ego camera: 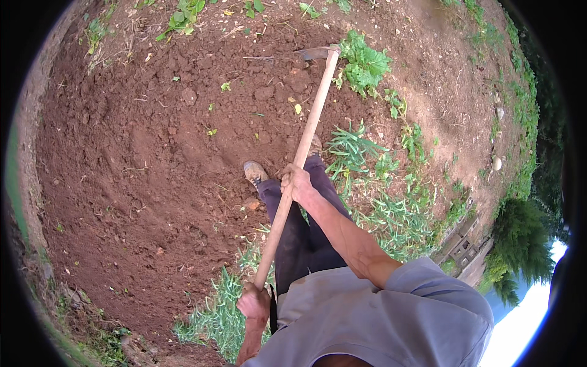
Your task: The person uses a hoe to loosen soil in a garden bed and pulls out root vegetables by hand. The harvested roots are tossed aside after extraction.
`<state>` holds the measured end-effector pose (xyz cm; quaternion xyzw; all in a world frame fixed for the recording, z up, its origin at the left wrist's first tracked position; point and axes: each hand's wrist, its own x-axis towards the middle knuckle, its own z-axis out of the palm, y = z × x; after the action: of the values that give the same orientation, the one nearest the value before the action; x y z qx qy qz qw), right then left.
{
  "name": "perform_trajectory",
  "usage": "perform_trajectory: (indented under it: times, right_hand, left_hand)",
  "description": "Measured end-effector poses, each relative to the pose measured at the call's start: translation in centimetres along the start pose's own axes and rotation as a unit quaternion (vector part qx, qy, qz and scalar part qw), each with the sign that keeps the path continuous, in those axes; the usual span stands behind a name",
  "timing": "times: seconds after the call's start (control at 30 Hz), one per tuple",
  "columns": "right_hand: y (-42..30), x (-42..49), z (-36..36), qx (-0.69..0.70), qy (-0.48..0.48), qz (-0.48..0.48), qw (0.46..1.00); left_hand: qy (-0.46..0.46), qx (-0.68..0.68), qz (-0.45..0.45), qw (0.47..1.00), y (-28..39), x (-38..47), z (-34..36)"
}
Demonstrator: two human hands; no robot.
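My right hand (296,183) grips the middle of a hoe's long wooden handle (316,108). Near the handle's rear end, low in the view, my left hand (254,303) is closed around it. The handle slants up and to the right, across my legs and beside my feet. At its far end the metal hoe blade (314,53) points left, over or on loose brown soil (183,114); whether it touches the soil cannot be told. A leafy green plant (364,64) stands just right of the hoe head.
My soiled left shoe (255,173) stands on the soil; my right shoe (315,146) is partly behind the handle. Narrow-leaved green plants (351,147) grow right of my feet, and more (220,312) near my left hand. Hollow blocks (464,252) and a pale stone (496,163) lie at the right.
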<state>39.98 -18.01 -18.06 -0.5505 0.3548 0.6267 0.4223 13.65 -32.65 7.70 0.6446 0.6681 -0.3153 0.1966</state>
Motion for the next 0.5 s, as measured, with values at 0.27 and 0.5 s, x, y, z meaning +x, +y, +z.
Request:
perform_trajectory:
  times: [0.27, 0.5]
  right_hand:
    - [12.7, -11.2, -2.7, 0.128, -0.091, 0.216, 0.964]
    - [10.4, -8.9, -3.0, 0.08, -0.013, 0.192, 0.978]
  left_hand:
    - [-0.092, 0.176, -0.107, 0.974, -13.8, -12.1, 2.0]
    - [-0.104, 0.099, -0.062, 0.988, -12.6, -11.7, 0.3]
